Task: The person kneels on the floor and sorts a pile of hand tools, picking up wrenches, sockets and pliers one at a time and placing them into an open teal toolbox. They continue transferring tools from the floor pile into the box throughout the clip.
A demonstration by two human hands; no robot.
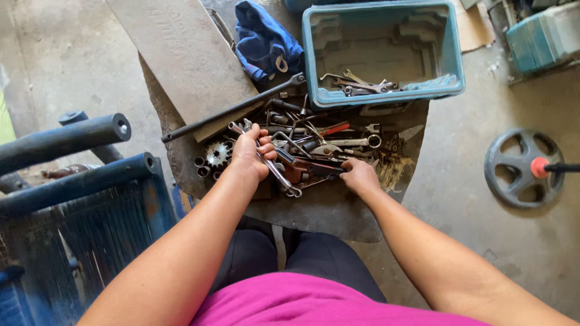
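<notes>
— Hands, how are they seen?
— Long wrenches (266, 158) are gripped by the left hand (251, 154); a dark tool (320, 169) in the tool pile (326, 142) is pinched by the right hand (357, 176), near the blue case (314, 60).

Person is wearing a magenta-pink top (314, 302) and dark charcoal trousers (326, 259). Both forearms are showing bare, no sleeves reaching them. Left hand (251, 154) and right hand (359, 176) are going ungloved; no rings or watch showing.

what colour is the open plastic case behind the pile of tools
The plastic case is teal blue, with a few wrenches inside; the head view shows it best.
</notes>
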